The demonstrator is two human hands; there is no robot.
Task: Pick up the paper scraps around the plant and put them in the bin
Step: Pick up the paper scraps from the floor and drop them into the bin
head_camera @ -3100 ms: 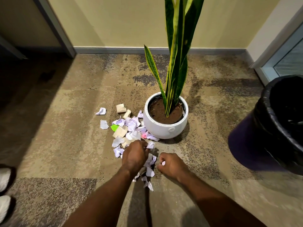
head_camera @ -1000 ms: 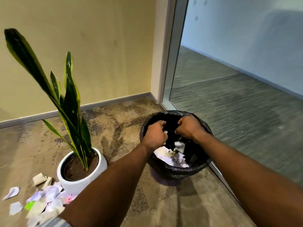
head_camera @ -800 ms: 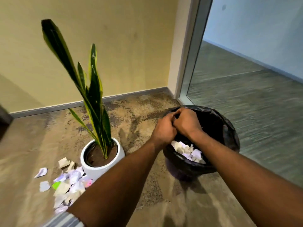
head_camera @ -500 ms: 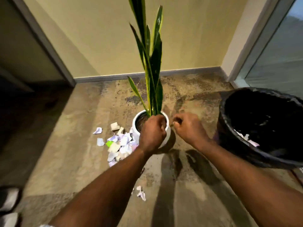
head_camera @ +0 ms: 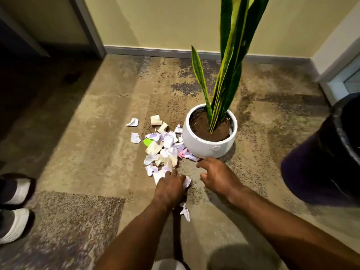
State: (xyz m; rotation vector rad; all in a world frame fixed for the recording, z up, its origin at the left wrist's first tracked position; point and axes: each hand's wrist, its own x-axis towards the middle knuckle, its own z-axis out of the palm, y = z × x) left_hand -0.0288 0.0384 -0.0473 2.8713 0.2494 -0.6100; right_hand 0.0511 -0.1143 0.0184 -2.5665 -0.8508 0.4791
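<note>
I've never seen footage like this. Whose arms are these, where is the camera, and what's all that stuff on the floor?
No machine here: these are a person's two bare arms, filmed by one wide-angle camera worn on their head, looking forward and down. That is why the arms enter from the bottom. On the carpet stands a white pot with a tall striped plant. Left of the pot in the picture lies a heap of torn paper scraps, mostly white, with one green piece. The left hand rests on the heap's near edge, fingers curled round some of it. The right hand hovers just in front of the pot, fingers loosely bent, holding nothing. The dark bin stands at the right edge. White shoes show at the far left.
</note>
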